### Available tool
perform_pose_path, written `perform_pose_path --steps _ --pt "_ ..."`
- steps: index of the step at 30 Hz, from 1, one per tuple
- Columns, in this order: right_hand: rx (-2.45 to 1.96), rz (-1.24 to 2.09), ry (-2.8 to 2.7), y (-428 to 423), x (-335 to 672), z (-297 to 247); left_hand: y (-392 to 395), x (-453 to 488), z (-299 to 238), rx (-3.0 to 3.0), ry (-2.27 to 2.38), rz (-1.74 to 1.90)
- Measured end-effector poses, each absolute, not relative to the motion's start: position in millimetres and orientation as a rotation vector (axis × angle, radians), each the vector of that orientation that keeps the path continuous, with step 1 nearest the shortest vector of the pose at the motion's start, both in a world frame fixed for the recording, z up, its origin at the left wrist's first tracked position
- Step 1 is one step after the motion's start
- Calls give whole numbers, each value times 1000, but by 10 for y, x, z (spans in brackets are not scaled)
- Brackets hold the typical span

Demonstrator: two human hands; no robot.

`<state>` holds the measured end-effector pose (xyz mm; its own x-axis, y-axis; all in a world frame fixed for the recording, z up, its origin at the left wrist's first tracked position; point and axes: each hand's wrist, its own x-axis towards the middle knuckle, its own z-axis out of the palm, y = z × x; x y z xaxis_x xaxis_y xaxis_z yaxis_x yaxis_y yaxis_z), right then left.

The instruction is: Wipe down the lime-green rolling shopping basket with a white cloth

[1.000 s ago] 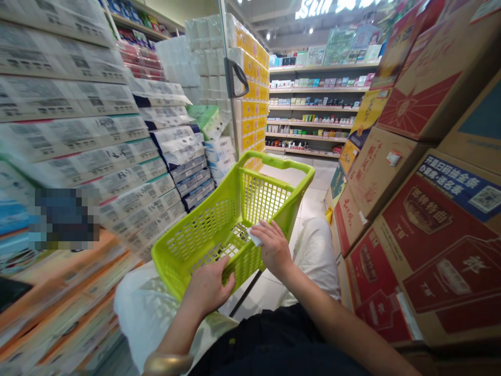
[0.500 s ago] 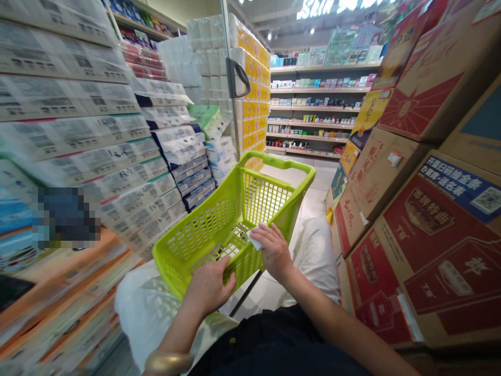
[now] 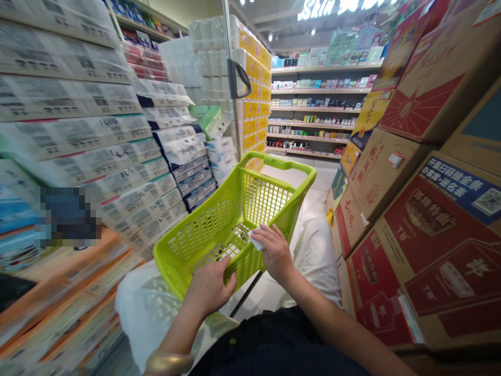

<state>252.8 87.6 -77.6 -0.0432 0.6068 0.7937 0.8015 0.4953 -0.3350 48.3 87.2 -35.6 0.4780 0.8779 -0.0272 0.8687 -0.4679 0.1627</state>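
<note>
A lime-green plastic shopping basket [image 3: 198,214] with a latticed wall and a looped handle stands between my knees, tilted in view. My left hand [image 3: 211,284] is closed over its near rim, fingers inside and thumb outside. Further along the same rim, my right hand [image 3: 274,248] presses a folded white wipe [image 3: 256,240] against the edge; whether it is paper or cloth I cannot tell. Nothing lies in the part of the basket that shows. A dark rod [image 3: 246,293] runs beneath it.
Stacked packs of paper goods [image 3: 70,94] rise on the left. Cartons [image 3: 420,235] are piled close on the right. Beyond the basket are a glass door handle [image 3: 239,78], yellow tissue packs [image 3: 250,104] and shelves of small products [image 3: 317,104].
Hardly anything differs. The view has shifted very slightly; both hands keep their places on the basket rim.
</note>
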Motion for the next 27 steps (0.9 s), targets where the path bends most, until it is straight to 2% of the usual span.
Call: perform_pose_path --steps 7,14,20,27 --pt "-1051 -194 -1911 767 2298 -820 854 482 -319 2555 1516 73" --pt "-1228 -203 -1764 846 2488 -758 858 491 -336 2557 1535 82" --pt "-1047 -147 -1948 725 2216 -807 859 487 -323 2550 1515 89" --pt "-1215 -210 -1760 843 2484 -756 865 479 -359 2574 1523 87"
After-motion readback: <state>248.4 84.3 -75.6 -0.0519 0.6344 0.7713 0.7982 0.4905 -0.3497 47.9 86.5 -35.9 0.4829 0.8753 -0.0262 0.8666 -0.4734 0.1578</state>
